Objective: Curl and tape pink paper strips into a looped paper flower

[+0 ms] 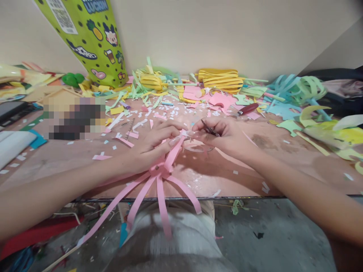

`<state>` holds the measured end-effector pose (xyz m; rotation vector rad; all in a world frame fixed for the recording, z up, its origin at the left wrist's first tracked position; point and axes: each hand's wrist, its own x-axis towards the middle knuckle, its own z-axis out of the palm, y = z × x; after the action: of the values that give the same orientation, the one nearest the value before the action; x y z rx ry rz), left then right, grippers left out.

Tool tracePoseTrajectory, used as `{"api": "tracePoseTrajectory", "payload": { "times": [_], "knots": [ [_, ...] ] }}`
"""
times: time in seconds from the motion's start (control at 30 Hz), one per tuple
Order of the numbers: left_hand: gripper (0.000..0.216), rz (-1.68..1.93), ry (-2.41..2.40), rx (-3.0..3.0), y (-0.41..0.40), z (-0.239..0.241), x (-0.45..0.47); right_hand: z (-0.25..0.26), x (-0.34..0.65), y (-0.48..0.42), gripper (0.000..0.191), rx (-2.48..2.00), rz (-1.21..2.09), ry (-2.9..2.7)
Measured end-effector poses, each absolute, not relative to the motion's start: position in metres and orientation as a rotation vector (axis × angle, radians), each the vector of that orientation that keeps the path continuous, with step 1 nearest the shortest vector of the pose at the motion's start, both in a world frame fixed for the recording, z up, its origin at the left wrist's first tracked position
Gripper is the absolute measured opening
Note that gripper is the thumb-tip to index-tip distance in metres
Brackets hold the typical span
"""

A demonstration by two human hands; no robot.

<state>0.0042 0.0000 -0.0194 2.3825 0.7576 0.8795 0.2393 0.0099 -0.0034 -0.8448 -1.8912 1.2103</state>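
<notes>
A pink paper piece with several long strips (160,170) hangs over the table's front edge. My left hand (159,141) is closed on one of its strips, thumb and fingers pinching near the upper end, where a small white patch (184,133) shows. Directly opposite, my right hand (218,132) is closed, its fingertips meeting that same strip end. A small dark metal tool (210,128) is tucked in the right hand's fingers; its kind cannot be made out. Below the right fingers lies a clear, rounded thing (198,148), partly hidden.
Small white paper bits (170,111) are scattered over the table. Behind them lie yellow fringed paper (221,80), pink scraps (221,101), a red-handled tool (248,109) and blue paper loops (285,88). A green printed bag (99,49) stands at the back left.
</notes>
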Motion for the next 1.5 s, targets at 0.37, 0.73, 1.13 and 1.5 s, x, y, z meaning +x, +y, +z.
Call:
{"api": "tracePoseTrajectory", "payload": {
  "times": [0.37,0.73,1.13,1.5],
  "knots": [
    [0.02,0.906,0.741,2.43,-0.002,-0.018,0.004,0.0,0.236,0.005,0.018,-0.864,1.211,-1.891],
    [0.022,0.944,0.746,2.434,-0.002,-0.022,0.003,-0.001,0.233,0.0,0.025,-0.853,1.191,-1.837],
    [0.023,0.984,0.737,2.534,-0.002,-0.023,0.002,-0.005,0.234,-0.001,0.012,-0.844,1.202,-1.801],
    [0.02,0.992,0.722,2.555,-0.001,-0.026,0.002,-0.009,0.234,0.0,0.015,-0.829,1.186,-1.835]
  ]
}}
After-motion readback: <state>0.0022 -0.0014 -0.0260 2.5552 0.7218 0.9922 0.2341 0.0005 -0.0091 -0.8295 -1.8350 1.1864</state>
